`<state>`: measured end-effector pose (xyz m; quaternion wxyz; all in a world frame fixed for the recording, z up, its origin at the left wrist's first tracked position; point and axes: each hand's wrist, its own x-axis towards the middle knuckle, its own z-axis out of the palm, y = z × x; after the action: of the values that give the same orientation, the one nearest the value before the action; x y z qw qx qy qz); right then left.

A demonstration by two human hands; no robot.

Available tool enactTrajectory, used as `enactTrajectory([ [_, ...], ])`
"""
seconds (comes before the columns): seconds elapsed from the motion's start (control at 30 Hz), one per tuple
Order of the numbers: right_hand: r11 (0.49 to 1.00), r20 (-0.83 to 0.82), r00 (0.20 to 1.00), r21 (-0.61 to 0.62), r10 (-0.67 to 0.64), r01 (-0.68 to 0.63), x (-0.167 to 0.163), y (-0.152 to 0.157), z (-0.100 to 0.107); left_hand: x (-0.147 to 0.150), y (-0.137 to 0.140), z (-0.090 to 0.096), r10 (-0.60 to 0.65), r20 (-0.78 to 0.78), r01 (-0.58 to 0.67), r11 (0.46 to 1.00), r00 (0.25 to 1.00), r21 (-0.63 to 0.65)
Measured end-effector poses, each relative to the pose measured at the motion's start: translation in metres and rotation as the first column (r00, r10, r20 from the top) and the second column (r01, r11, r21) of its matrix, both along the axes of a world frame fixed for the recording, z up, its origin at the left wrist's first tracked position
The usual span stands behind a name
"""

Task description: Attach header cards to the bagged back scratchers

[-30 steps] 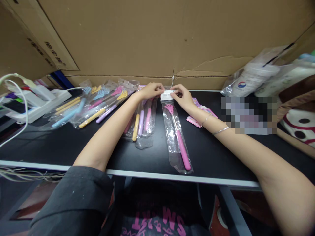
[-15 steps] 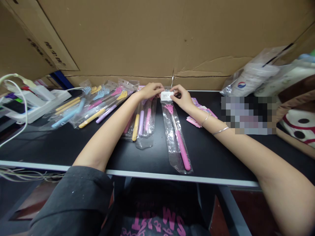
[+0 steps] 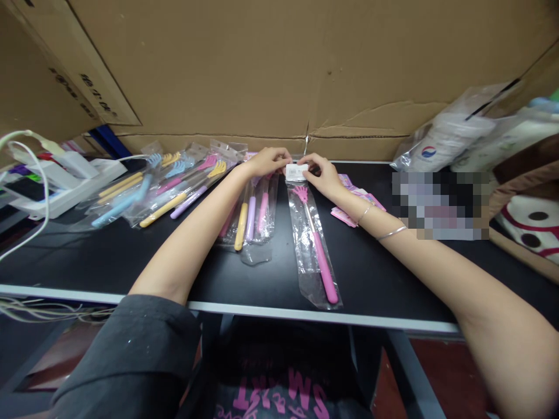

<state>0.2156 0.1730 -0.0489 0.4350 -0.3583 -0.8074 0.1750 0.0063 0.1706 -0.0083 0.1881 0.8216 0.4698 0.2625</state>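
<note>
"What's sitting at the far left of the desk point(image 3: 87, 256)?"

"A power strip point(image 3: 89, 189). Beside it, bagged scratchers point(image 3: 163, 209) are lying fanned out in blue, yellow, pink and purple."

"And next?"

"A second bunch point(image 3: 250, 218) is lying partly under the left hand point(image 3: 288, 158). That hand's fingers are curling, their tips reaching a white label's point(image 3: 296, 172) left edge. I can't tell whether they're pinching it."

"Where is the label resting?"

"At the top end of a clear sleeve point(image 3: 311, 291). A pink scratcher point(image 3: 323, 262) is lying inside, handle pointing towards the near edge."

"The right hand point(image 3: 303, 168)?"

"It's gripping the label between thumb and finger."

"Further right?"

"Pink cards point(image 3: 344, 216) are lying near that wrist, and a cup point(image 3: 441, 142) is leaning in a clear bag point(image 3: 478, 99)."
</note>
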Motion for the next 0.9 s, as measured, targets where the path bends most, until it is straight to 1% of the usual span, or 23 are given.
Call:
enactTrajectory([
  [0.3, 1.000, -0.003, 1.000, -0.006, 0.009, -0.009, -0.0007, 0.0033, -0.0032, -0.0009, -0.0015, 0.0000, -0.019, -0.001, 0.019, 1.000, 1.000, 0.013],
  [0.5, 1.000, -0.007, 1.000, -0.001, 0.022, -0.022, -0.0004, 0.0050, -0.0048, 0.0003, -0.0023, 0.0015, 0.000, -0.013, 0.000, 0.999, 1.000, 0.032],
  [0.67, 0.999, -0.004, 0.999, -0.005, 0.032, -0.032, 0.0001, 0.0055, -0.0043, 0.0002, -0.0017, 0.0013, -0.015, -0.022, 0.016, 0.998, 1.000, 0.054],
  [0.9, 0.998, -0.002, 0.998, -0.004, 0.061, -0.061, -0.0005, 0.0041, -0.0035, 0.0013, -0.0019, 0.0009, 0.003, -0.029, -0.002, 0.999, 1.000, 0.053],
])
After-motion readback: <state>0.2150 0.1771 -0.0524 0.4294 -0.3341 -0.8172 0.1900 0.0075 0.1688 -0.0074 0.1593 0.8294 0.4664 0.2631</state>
